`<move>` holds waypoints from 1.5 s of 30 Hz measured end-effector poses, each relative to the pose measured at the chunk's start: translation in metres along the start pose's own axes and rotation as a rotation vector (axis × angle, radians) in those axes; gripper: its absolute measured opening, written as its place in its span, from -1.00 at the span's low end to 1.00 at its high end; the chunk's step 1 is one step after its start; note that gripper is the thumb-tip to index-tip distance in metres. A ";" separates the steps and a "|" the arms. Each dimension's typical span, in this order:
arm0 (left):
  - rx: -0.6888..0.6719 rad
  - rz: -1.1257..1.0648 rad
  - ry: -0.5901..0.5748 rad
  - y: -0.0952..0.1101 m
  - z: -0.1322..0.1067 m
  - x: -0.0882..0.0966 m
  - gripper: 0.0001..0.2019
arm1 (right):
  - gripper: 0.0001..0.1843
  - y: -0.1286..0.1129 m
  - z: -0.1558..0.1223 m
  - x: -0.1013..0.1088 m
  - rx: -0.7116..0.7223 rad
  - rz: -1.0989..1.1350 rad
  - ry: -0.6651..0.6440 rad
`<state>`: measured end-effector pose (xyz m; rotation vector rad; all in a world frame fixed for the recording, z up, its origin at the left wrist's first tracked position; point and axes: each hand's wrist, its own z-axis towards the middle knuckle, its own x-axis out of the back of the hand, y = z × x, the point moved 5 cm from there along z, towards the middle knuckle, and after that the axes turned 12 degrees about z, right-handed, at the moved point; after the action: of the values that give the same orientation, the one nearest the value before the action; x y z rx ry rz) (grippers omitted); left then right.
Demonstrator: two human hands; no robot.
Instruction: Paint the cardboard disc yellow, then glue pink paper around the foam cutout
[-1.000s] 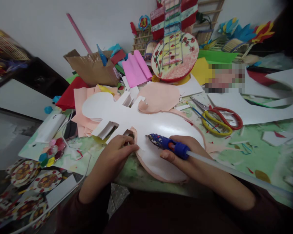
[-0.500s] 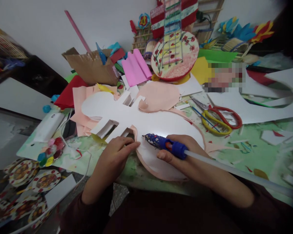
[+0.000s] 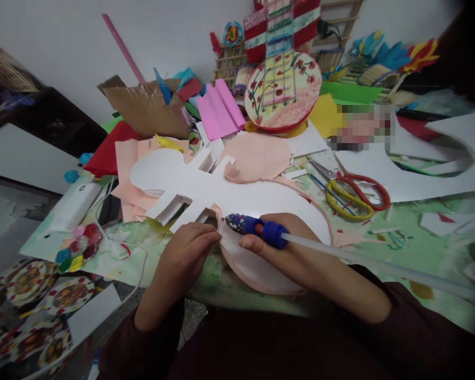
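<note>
A large white card cut-out (image 3: 245, 203) lies on the table over pale pink paper (image 3: 257, 155), whose rim shows round its near edge. My right hand (image 3: 288, 245) is closed round a blue glue gun (image 3: 255, 228) with a long clear glue stick (image 3: 380, 264) out the back. Its nozzle points left at the cut-out's pink-edged notch. My left hand (image 3: 184, 248) rests beside that notch, fingers bent and pinching the pink edge against the card.
Red and yellow scissors (image 3: 356, 192) lie to the right. White sheets (image 3: 411, 169), a round painted plaque (image 3: 283, 89), a brown box (image 3: 150, 108), pink and red papers crowd the back. A white cable (image 3: 140, 264) and beads (image 3: 79, 248) lie at left.
My right hand has slid the glue gun leftward, bringing the nozzle up to the notch next to my left fingers. My left hand has stayed put.
</note>
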<state>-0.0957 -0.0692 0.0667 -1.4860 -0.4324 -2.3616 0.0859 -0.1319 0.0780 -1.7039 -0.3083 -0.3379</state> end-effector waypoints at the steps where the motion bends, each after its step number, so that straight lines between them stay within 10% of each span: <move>1: -0.006 -0.001 0.004 0.000 0.000 0.000 -0.85 | -0.44 0.000 0.001 0.000 -0.001 -0.012 0.001; 45: 0.072 0.052 0.020 0.005 0.002 0.003 -0.90 | -0.39 0.006 -0.013 -0.002 0.003 -0.028 -0.003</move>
<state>-0.0937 -0.0734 0.0708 -1.4228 -0.4622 -2.2944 0.0857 -0.1462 0.0739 -1.6985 -0.3351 -0.3548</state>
